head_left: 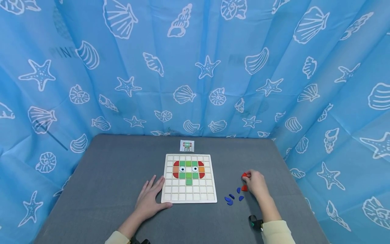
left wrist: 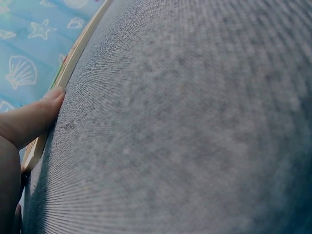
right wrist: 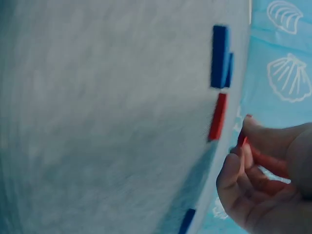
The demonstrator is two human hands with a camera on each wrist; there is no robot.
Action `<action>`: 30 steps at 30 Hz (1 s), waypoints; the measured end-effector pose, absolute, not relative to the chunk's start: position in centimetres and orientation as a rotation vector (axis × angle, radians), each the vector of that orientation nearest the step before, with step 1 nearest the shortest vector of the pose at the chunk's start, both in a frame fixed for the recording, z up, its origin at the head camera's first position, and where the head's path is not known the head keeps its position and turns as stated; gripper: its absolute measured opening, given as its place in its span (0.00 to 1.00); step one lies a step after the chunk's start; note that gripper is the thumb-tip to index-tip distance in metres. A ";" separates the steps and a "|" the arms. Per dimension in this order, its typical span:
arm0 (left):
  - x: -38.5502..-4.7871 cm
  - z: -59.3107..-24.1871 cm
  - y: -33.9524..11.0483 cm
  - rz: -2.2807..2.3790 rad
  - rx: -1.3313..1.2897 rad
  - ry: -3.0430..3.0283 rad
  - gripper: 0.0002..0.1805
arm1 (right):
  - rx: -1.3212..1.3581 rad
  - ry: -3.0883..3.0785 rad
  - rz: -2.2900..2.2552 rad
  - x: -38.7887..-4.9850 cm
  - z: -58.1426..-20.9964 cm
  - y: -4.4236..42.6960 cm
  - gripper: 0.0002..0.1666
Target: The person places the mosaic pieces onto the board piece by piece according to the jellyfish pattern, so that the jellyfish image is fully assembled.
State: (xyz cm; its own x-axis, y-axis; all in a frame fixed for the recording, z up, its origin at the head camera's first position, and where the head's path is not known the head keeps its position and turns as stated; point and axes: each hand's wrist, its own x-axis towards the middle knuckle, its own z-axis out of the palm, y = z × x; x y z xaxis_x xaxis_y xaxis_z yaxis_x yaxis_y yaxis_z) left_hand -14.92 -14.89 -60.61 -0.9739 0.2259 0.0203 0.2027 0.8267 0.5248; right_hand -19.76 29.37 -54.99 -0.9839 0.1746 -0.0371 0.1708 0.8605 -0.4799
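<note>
A white grid board (head_left: pixel 189 197) lies on the grey table, carrying green, red and orange pieces and two eye pieces in its upper half. The left hand (head_left: pixel 149 200) rests at the board's lower left corner, fingers spread along the left edge; in the left wrist view its thumb (left wrist: pixel 36 117) touches the board's side (left wrist: pixel 73 56). To the right of the board, the right hand (head_left: pixel 256 183) pinches a red piece (head_left: pixel 244 175) between thumb and fingers. The right wrist view shows the same right hand (right wrist: pixel 265 170) above the table, near another red piece (right wrist: pixel 218 117).
Several blue pieces (head_left: pixel 227 199) lie between the board and the right forearm, with a loose red piece (head_left: pixel 244 188) near them. A small picture card (head_left: pixel 187 146) lies behind the board. A blue shell-patterned curtain (head_left: pixel 195 67) surrounds the table's back and sides.
</note>
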 end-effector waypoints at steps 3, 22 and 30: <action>-14.8 -60.6 -14.9 0.862 0.348 2.965 0.64 | -0.133 -3.013 0.782 -19.6 -54.4 28.6 0.14; -14.9 -60.3 -14.7 0.838 0.328 2.952 0.64 | 0.270 -2.926 0.748 -18.7 -53.1 21.4 0.14; -15.0 -60.5 -14.8 0.836 0.324 2.953 0.64 | 0.374 -2.905 0.755 -18.4 -53.2 18.8 0.14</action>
State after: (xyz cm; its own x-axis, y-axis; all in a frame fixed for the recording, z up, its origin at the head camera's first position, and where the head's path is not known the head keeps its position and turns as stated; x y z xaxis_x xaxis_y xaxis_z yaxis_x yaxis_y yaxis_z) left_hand -14.95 -14.75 -60.49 -0.9765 0.2156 0.0036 0.1855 0.8312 0.5241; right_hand -18.42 18.78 -53.16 -0.9627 -0.2079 0.1733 -0.2660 0.8454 -0.4633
